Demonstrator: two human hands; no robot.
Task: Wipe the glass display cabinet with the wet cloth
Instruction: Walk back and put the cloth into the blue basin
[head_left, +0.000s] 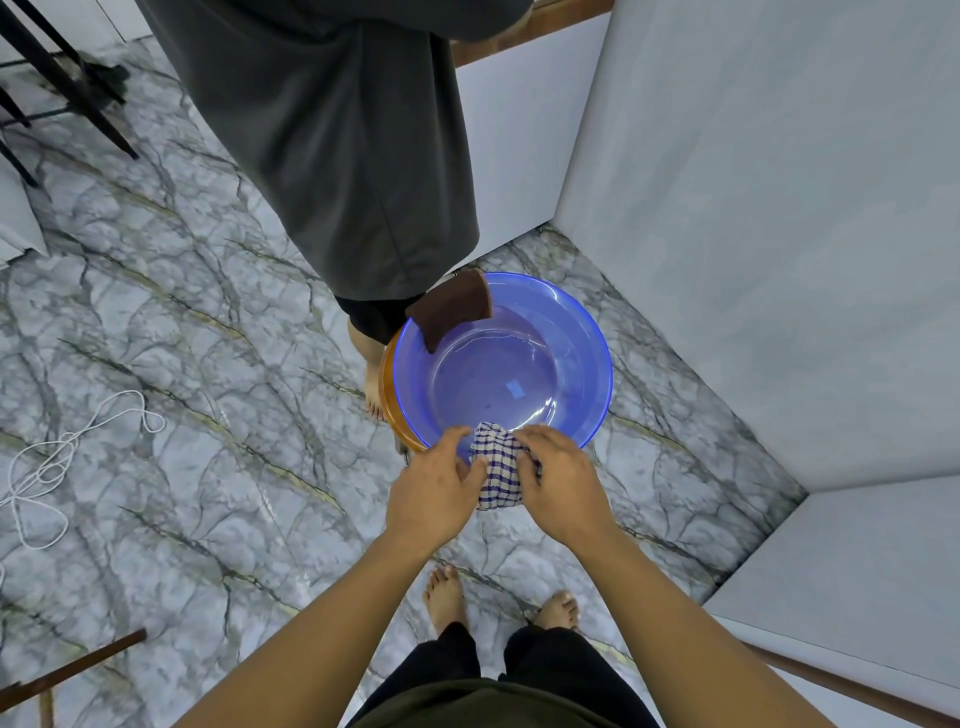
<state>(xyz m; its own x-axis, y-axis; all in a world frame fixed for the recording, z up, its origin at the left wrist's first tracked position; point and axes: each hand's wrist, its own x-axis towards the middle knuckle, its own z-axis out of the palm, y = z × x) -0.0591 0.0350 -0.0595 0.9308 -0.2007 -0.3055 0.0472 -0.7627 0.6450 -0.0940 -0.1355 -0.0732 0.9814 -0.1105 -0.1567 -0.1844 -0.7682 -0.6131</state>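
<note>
Head | left hand (435, 491), right hand (563, 486): fingers gripping cloth (497, 466) (bunched) | over basin (605, 366) rim

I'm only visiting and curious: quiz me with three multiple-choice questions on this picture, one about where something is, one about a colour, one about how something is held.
1. Where is the brown cloth?
A) on the floor
B) draped over the far rim of the basin
C) under the water

2. What colour is the basin?
A) blue
B) red
C) green

3. How is the checked cloth held?
A) it lies loose on the floor
B) by one hand only
C) bunched between both hands

Answers: 1 B, it hangs over the far rim; 2 A, its walls are see-through blue; 3 C, the left hand and right hand both grip it.
</note>
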